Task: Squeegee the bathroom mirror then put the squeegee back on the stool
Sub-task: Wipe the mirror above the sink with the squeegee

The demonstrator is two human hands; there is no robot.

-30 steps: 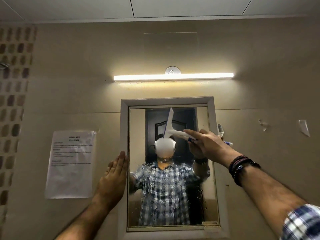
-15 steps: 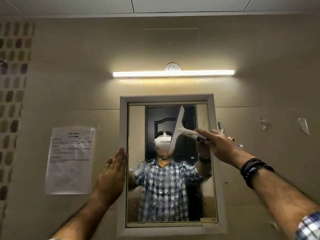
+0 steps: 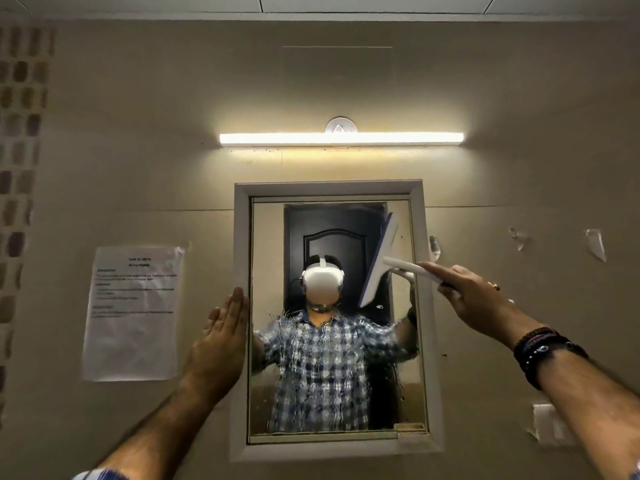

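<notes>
A framed bathroom mirror (image 3: 266, 375) hangs on the beige wall, its lower half streaked with water drops. My right hand (image 3: 474, 299) grips the handle of a white squeegee (image 3: 379, 261), whose blade stands almost upright against the glass near the mirror's upper right edge. My left hand (image 3: 221, 344) lies flat, fingers together, against the mirror's left frame and holds nothing. The stool is out of view.
A lit tube lamp (image 3: 341, 138) runs above the mirror. A printed paper sheet (image 3: 133, 313) is stuck to the wall left of my left hand. Torn tape scraps (image 3: 595, 244) cling to the wall on the right. Brown tiles (image 3: 20, 133) line the far left.
My right hand has swept the squeegee rightward across the upper mirror, from its middle to its right edge. My left hand has stayed on the frame.
</notes>
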